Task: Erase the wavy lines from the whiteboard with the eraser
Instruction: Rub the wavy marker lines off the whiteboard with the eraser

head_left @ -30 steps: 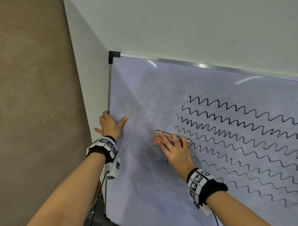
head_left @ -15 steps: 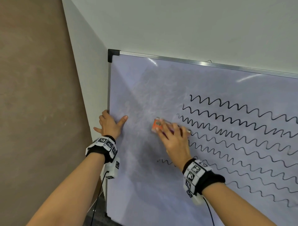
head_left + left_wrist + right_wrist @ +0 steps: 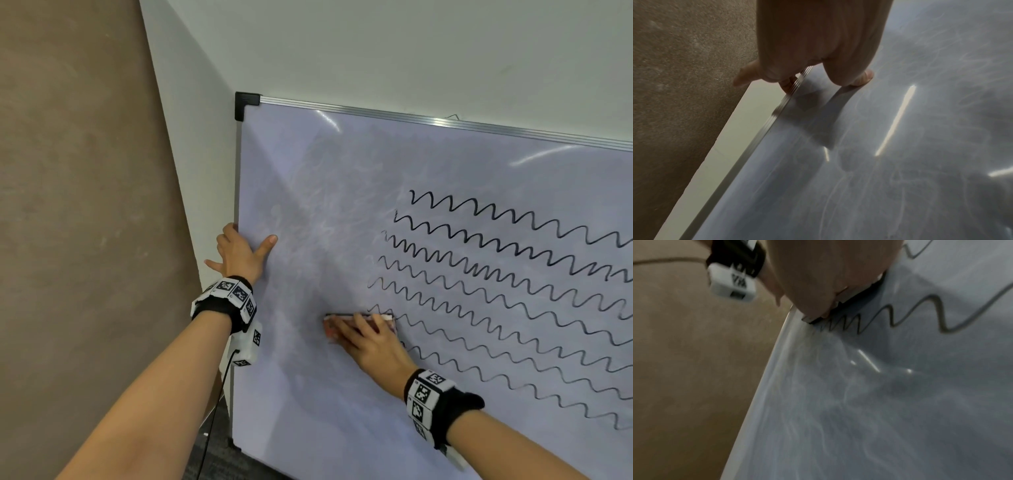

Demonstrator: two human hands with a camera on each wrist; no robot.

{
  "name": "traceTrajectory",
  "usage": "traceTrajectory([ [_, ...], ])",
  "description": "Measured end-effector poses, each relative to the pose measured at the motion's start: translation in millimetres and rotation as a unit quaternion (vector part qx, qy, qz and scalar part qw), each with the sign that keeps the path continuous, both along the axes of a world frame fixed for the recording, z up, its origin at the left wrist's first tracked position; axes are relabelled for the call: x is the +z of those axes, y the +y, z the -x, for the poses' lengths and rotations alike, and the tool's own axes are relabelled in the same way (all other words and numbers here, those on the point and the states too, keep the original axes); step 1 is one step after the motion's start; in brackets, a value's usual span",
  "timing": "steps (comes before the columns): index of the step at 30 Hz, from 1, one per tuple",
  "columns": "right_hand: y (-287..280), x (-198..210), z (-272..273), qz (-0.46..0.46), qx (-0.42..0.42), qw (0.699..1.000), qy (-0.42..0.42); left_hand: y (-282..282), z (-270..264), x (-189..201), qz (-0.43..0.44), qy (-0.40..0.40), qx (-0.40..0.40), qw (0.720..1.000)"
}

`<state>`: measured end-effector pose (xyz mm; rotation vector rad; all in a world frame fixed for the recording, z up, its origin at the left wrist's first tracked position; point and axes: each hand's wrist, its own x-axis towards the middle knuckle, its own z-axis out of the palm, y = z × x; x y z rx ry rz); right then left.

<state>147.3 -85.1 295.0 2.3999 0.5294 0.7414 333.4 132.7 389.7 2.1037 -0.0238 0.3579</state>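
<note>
The whiteboard (image 3: 308, 188) leans against a white wall. Several black wavy lines (image 3: 513, 274) cover its right part, and its left part is wiped and smeary. My right hand (image 3: 356, 330) holds the orange-and-white eraser (image 3: 359, 318) flat against the board at the left ends of the lower lines. In the right wrist view the eraser (image 3: 859, 300) sits under my right hand (image 3: 828, 272), just above a wavy line (image 3: 920, 309). My left hand (image 3: 248, 245) grips the board's left frame. Its fingers curl behind the frame (image 3: 777, 110) and its thumb (image 3: 861, 79) lies on the board's face.
A brown wall (image 3: 85, 205) runs along the left, close to the board's edge. The white wall (image 3: 376, 51) rises above the board's top frame. A thin black cable (image 3: 219, 394) hangs from my left wrist camera down toward the dark floor (image 3: 219, 459).
My right hand slid the eraser up a little, then down the board to the lower lines, over the spot where a short wavy stub showed. The left hand has kept its grip on the frame.
</note>
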Motion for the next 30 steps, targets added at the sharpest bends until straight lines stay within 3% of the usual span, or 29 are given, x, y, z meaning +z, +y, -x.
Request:
traceTrajectory([
  [5, 1.9, 16.6, -4.8, -0.054, -0.044, 0.996, -0.050, -0.7, -0.7, -2.1, -0.001, 0.000, 0.002, 1.000],
  [11, -6.4, -30.0, 22.8, 0.053, -0.023, 0.994, 0.089, -1.1, -1.5, -1.4, -0.008, -0.003, 0.004, 1.000],
  [18, -10.3, 7.4, 8.6, -0.071, -0.062, 0.994, -0.063, -1.5, -3.9, -4.9, -0.010, -0.003, 0.008, 1.000],
  [25, -20.8, -20.3, 27.0, 0.014, -0.030, 0.999, 0.010, -0.9, -3.8, -3.9, -0.010, -0.002, 0.004, 1.000],
  [30, -23.7, 31.1, 15.0, -0.093, -0.063, 0.990, -0.086, -1.6, -4.4, -4.1, -0.012, -0.002, 0.007, 1.000],
])
